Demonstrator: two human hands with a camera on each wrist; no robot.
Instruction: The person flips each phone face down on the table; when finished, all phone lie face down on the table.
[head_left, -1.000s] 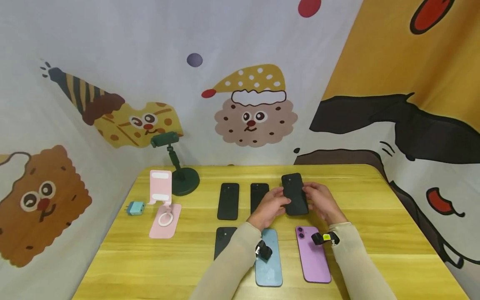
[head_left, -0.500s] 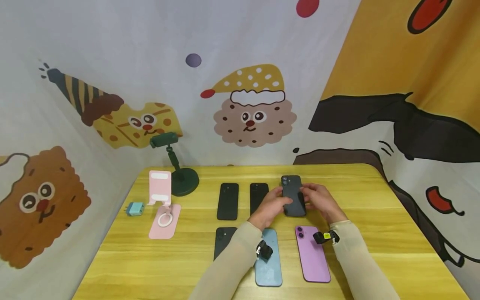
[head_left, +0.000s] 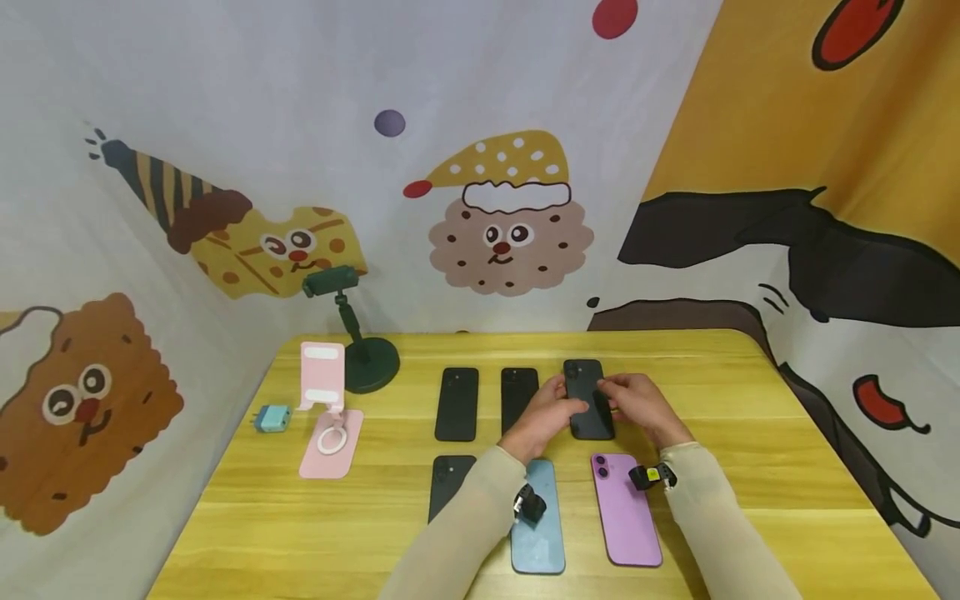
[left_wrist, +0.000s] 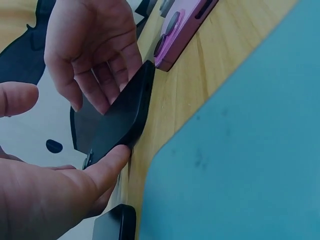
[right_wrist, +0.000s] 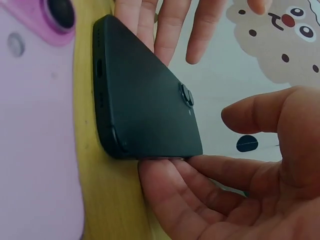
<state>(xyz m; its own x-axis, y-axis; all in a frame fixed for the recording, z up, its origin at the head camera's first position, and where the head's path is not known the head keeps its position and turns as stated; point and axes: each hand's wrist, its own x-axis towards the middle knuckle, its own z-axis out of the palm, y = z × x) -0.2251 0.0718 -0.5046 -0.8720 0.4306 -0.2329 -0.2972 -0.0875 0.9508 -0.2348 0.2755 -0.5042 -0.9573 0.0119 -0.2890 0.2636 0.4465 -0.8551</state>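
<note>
A black phone (head_left: 588, 400), camera side up, lies at the right end of the back row, between my two hands. My left hand (head_left: 542, 417) touches its left long edge with the fingertips, while the thumb (left_wrist: 20, 100) hovers above the back. On the opposite edge, the fingertips of my right hand (head_left: 637, 404) rest against the side, and the right thumb (right_wrist: 255, 111) stands clear of the phone. Neither hand wraps round it. A pink-purple phone (head_left: 626, 508) and a light blue phone (head_left: 542, 533) lie nearer, the blue one partly under my left wrist.
Two more black phones, one far left (head_left: 457, 404) and one in the middle (head_left: 517, 392), share the back row; another black phone (head_left: 447, 479) is partly behind my left sleeve. At left are a pink phone stand (head_left: 322, 375), a green stand (head_left: 367, 364) and a blue charger plug (head_left: 272, 418).
The black phone between my hands has turned from a slight tilt to nearly straight and come slightly nearer to me. My right fingers have shifted a little along its edge.
</note>
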